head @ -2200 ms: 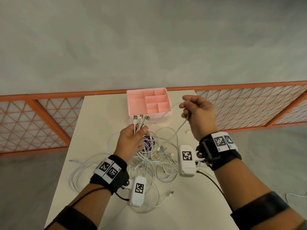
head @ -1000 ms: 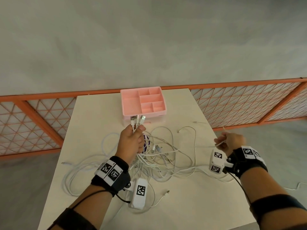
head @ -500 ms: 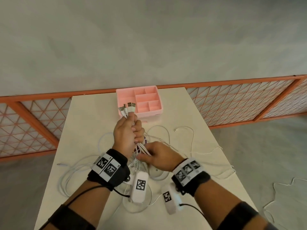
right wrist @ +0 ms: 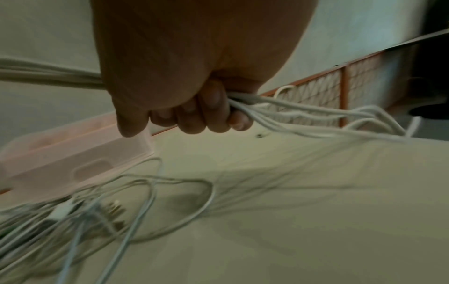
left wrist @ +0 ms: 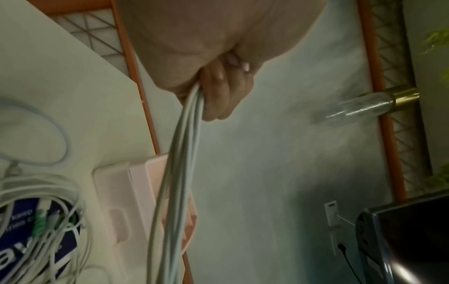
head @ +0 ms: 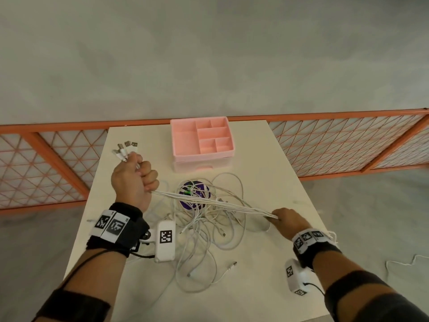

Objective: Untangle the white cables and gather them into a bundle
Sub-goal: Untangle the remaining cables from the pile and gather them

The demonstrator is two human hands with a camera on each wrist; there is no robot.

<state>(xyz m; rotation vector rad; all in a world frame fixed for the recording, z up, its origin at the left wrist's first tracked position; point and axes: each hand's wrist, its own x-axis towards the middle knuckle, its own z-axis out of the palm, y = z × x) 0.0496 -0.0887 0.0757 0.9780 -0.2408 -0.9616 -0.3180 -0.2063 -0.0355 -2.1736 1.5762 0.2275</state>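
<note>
Wall socket: left wrist only

No readable text; purple disc lettering blurred (wrist markers are patterns).

pink organizer on table | purple disc | orange fence

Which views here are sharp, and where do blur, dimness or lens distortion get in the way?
Head view: evenly lit and sharp, cables crisp between left hand and right hand; wide-angle bending of the fence. Left wrist view: dim, soft, tilted, organizer hazy. Right wrist view: darkest hand, motion blur smearing the loose cables on the table.
</note>
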